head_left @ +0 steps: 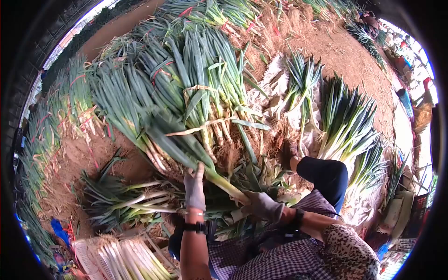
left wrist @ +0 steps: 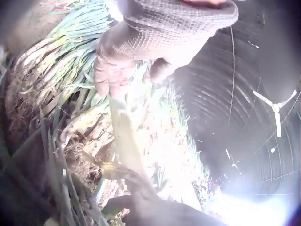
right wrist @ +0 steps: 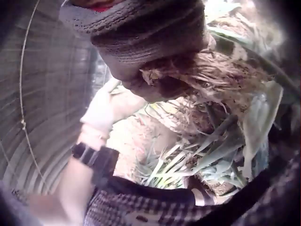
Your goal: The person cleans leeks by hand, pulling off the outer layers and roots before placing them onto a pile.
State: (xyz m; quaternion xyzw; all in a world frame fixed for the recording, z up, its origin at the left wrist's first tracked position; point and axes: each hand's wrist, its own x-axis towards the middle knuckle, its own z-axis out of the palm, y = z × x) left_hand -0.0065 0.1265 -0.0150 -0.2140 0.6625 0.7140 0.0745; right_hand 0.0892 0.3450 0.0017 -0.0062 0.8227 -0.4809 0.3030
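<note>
A large green onion [head_left: 226,185] slants across the front of the body in the head view, leaves up to the left and root end to the lower right. My gloved left hand [head_left: 195,190] holds it where white stalk turns green. In the left wrist view, fingers and thumb of that left hand [left wrist: 146,44] close about the pale stalk [left wrist: 124,129]. My gloved right hand [head_left: 265,206] grips the root end, which its fingers mostly cover. Stringy roots [right wrist: 207,77] show beside the right hand [right wrist: 146,52] in the right wrist view.
Tied bundles of green onions [head_left: 163,79] lie beyond the hands. Loose onions [head_left: 130,200] are at the left, and trimmed white stalks [head_left: 133,259] sit by a pale crate [head_left: 88,259]. More onions [head_left: 347,121] rest on white sacking [head_left: 275,84] at the right.
</note>
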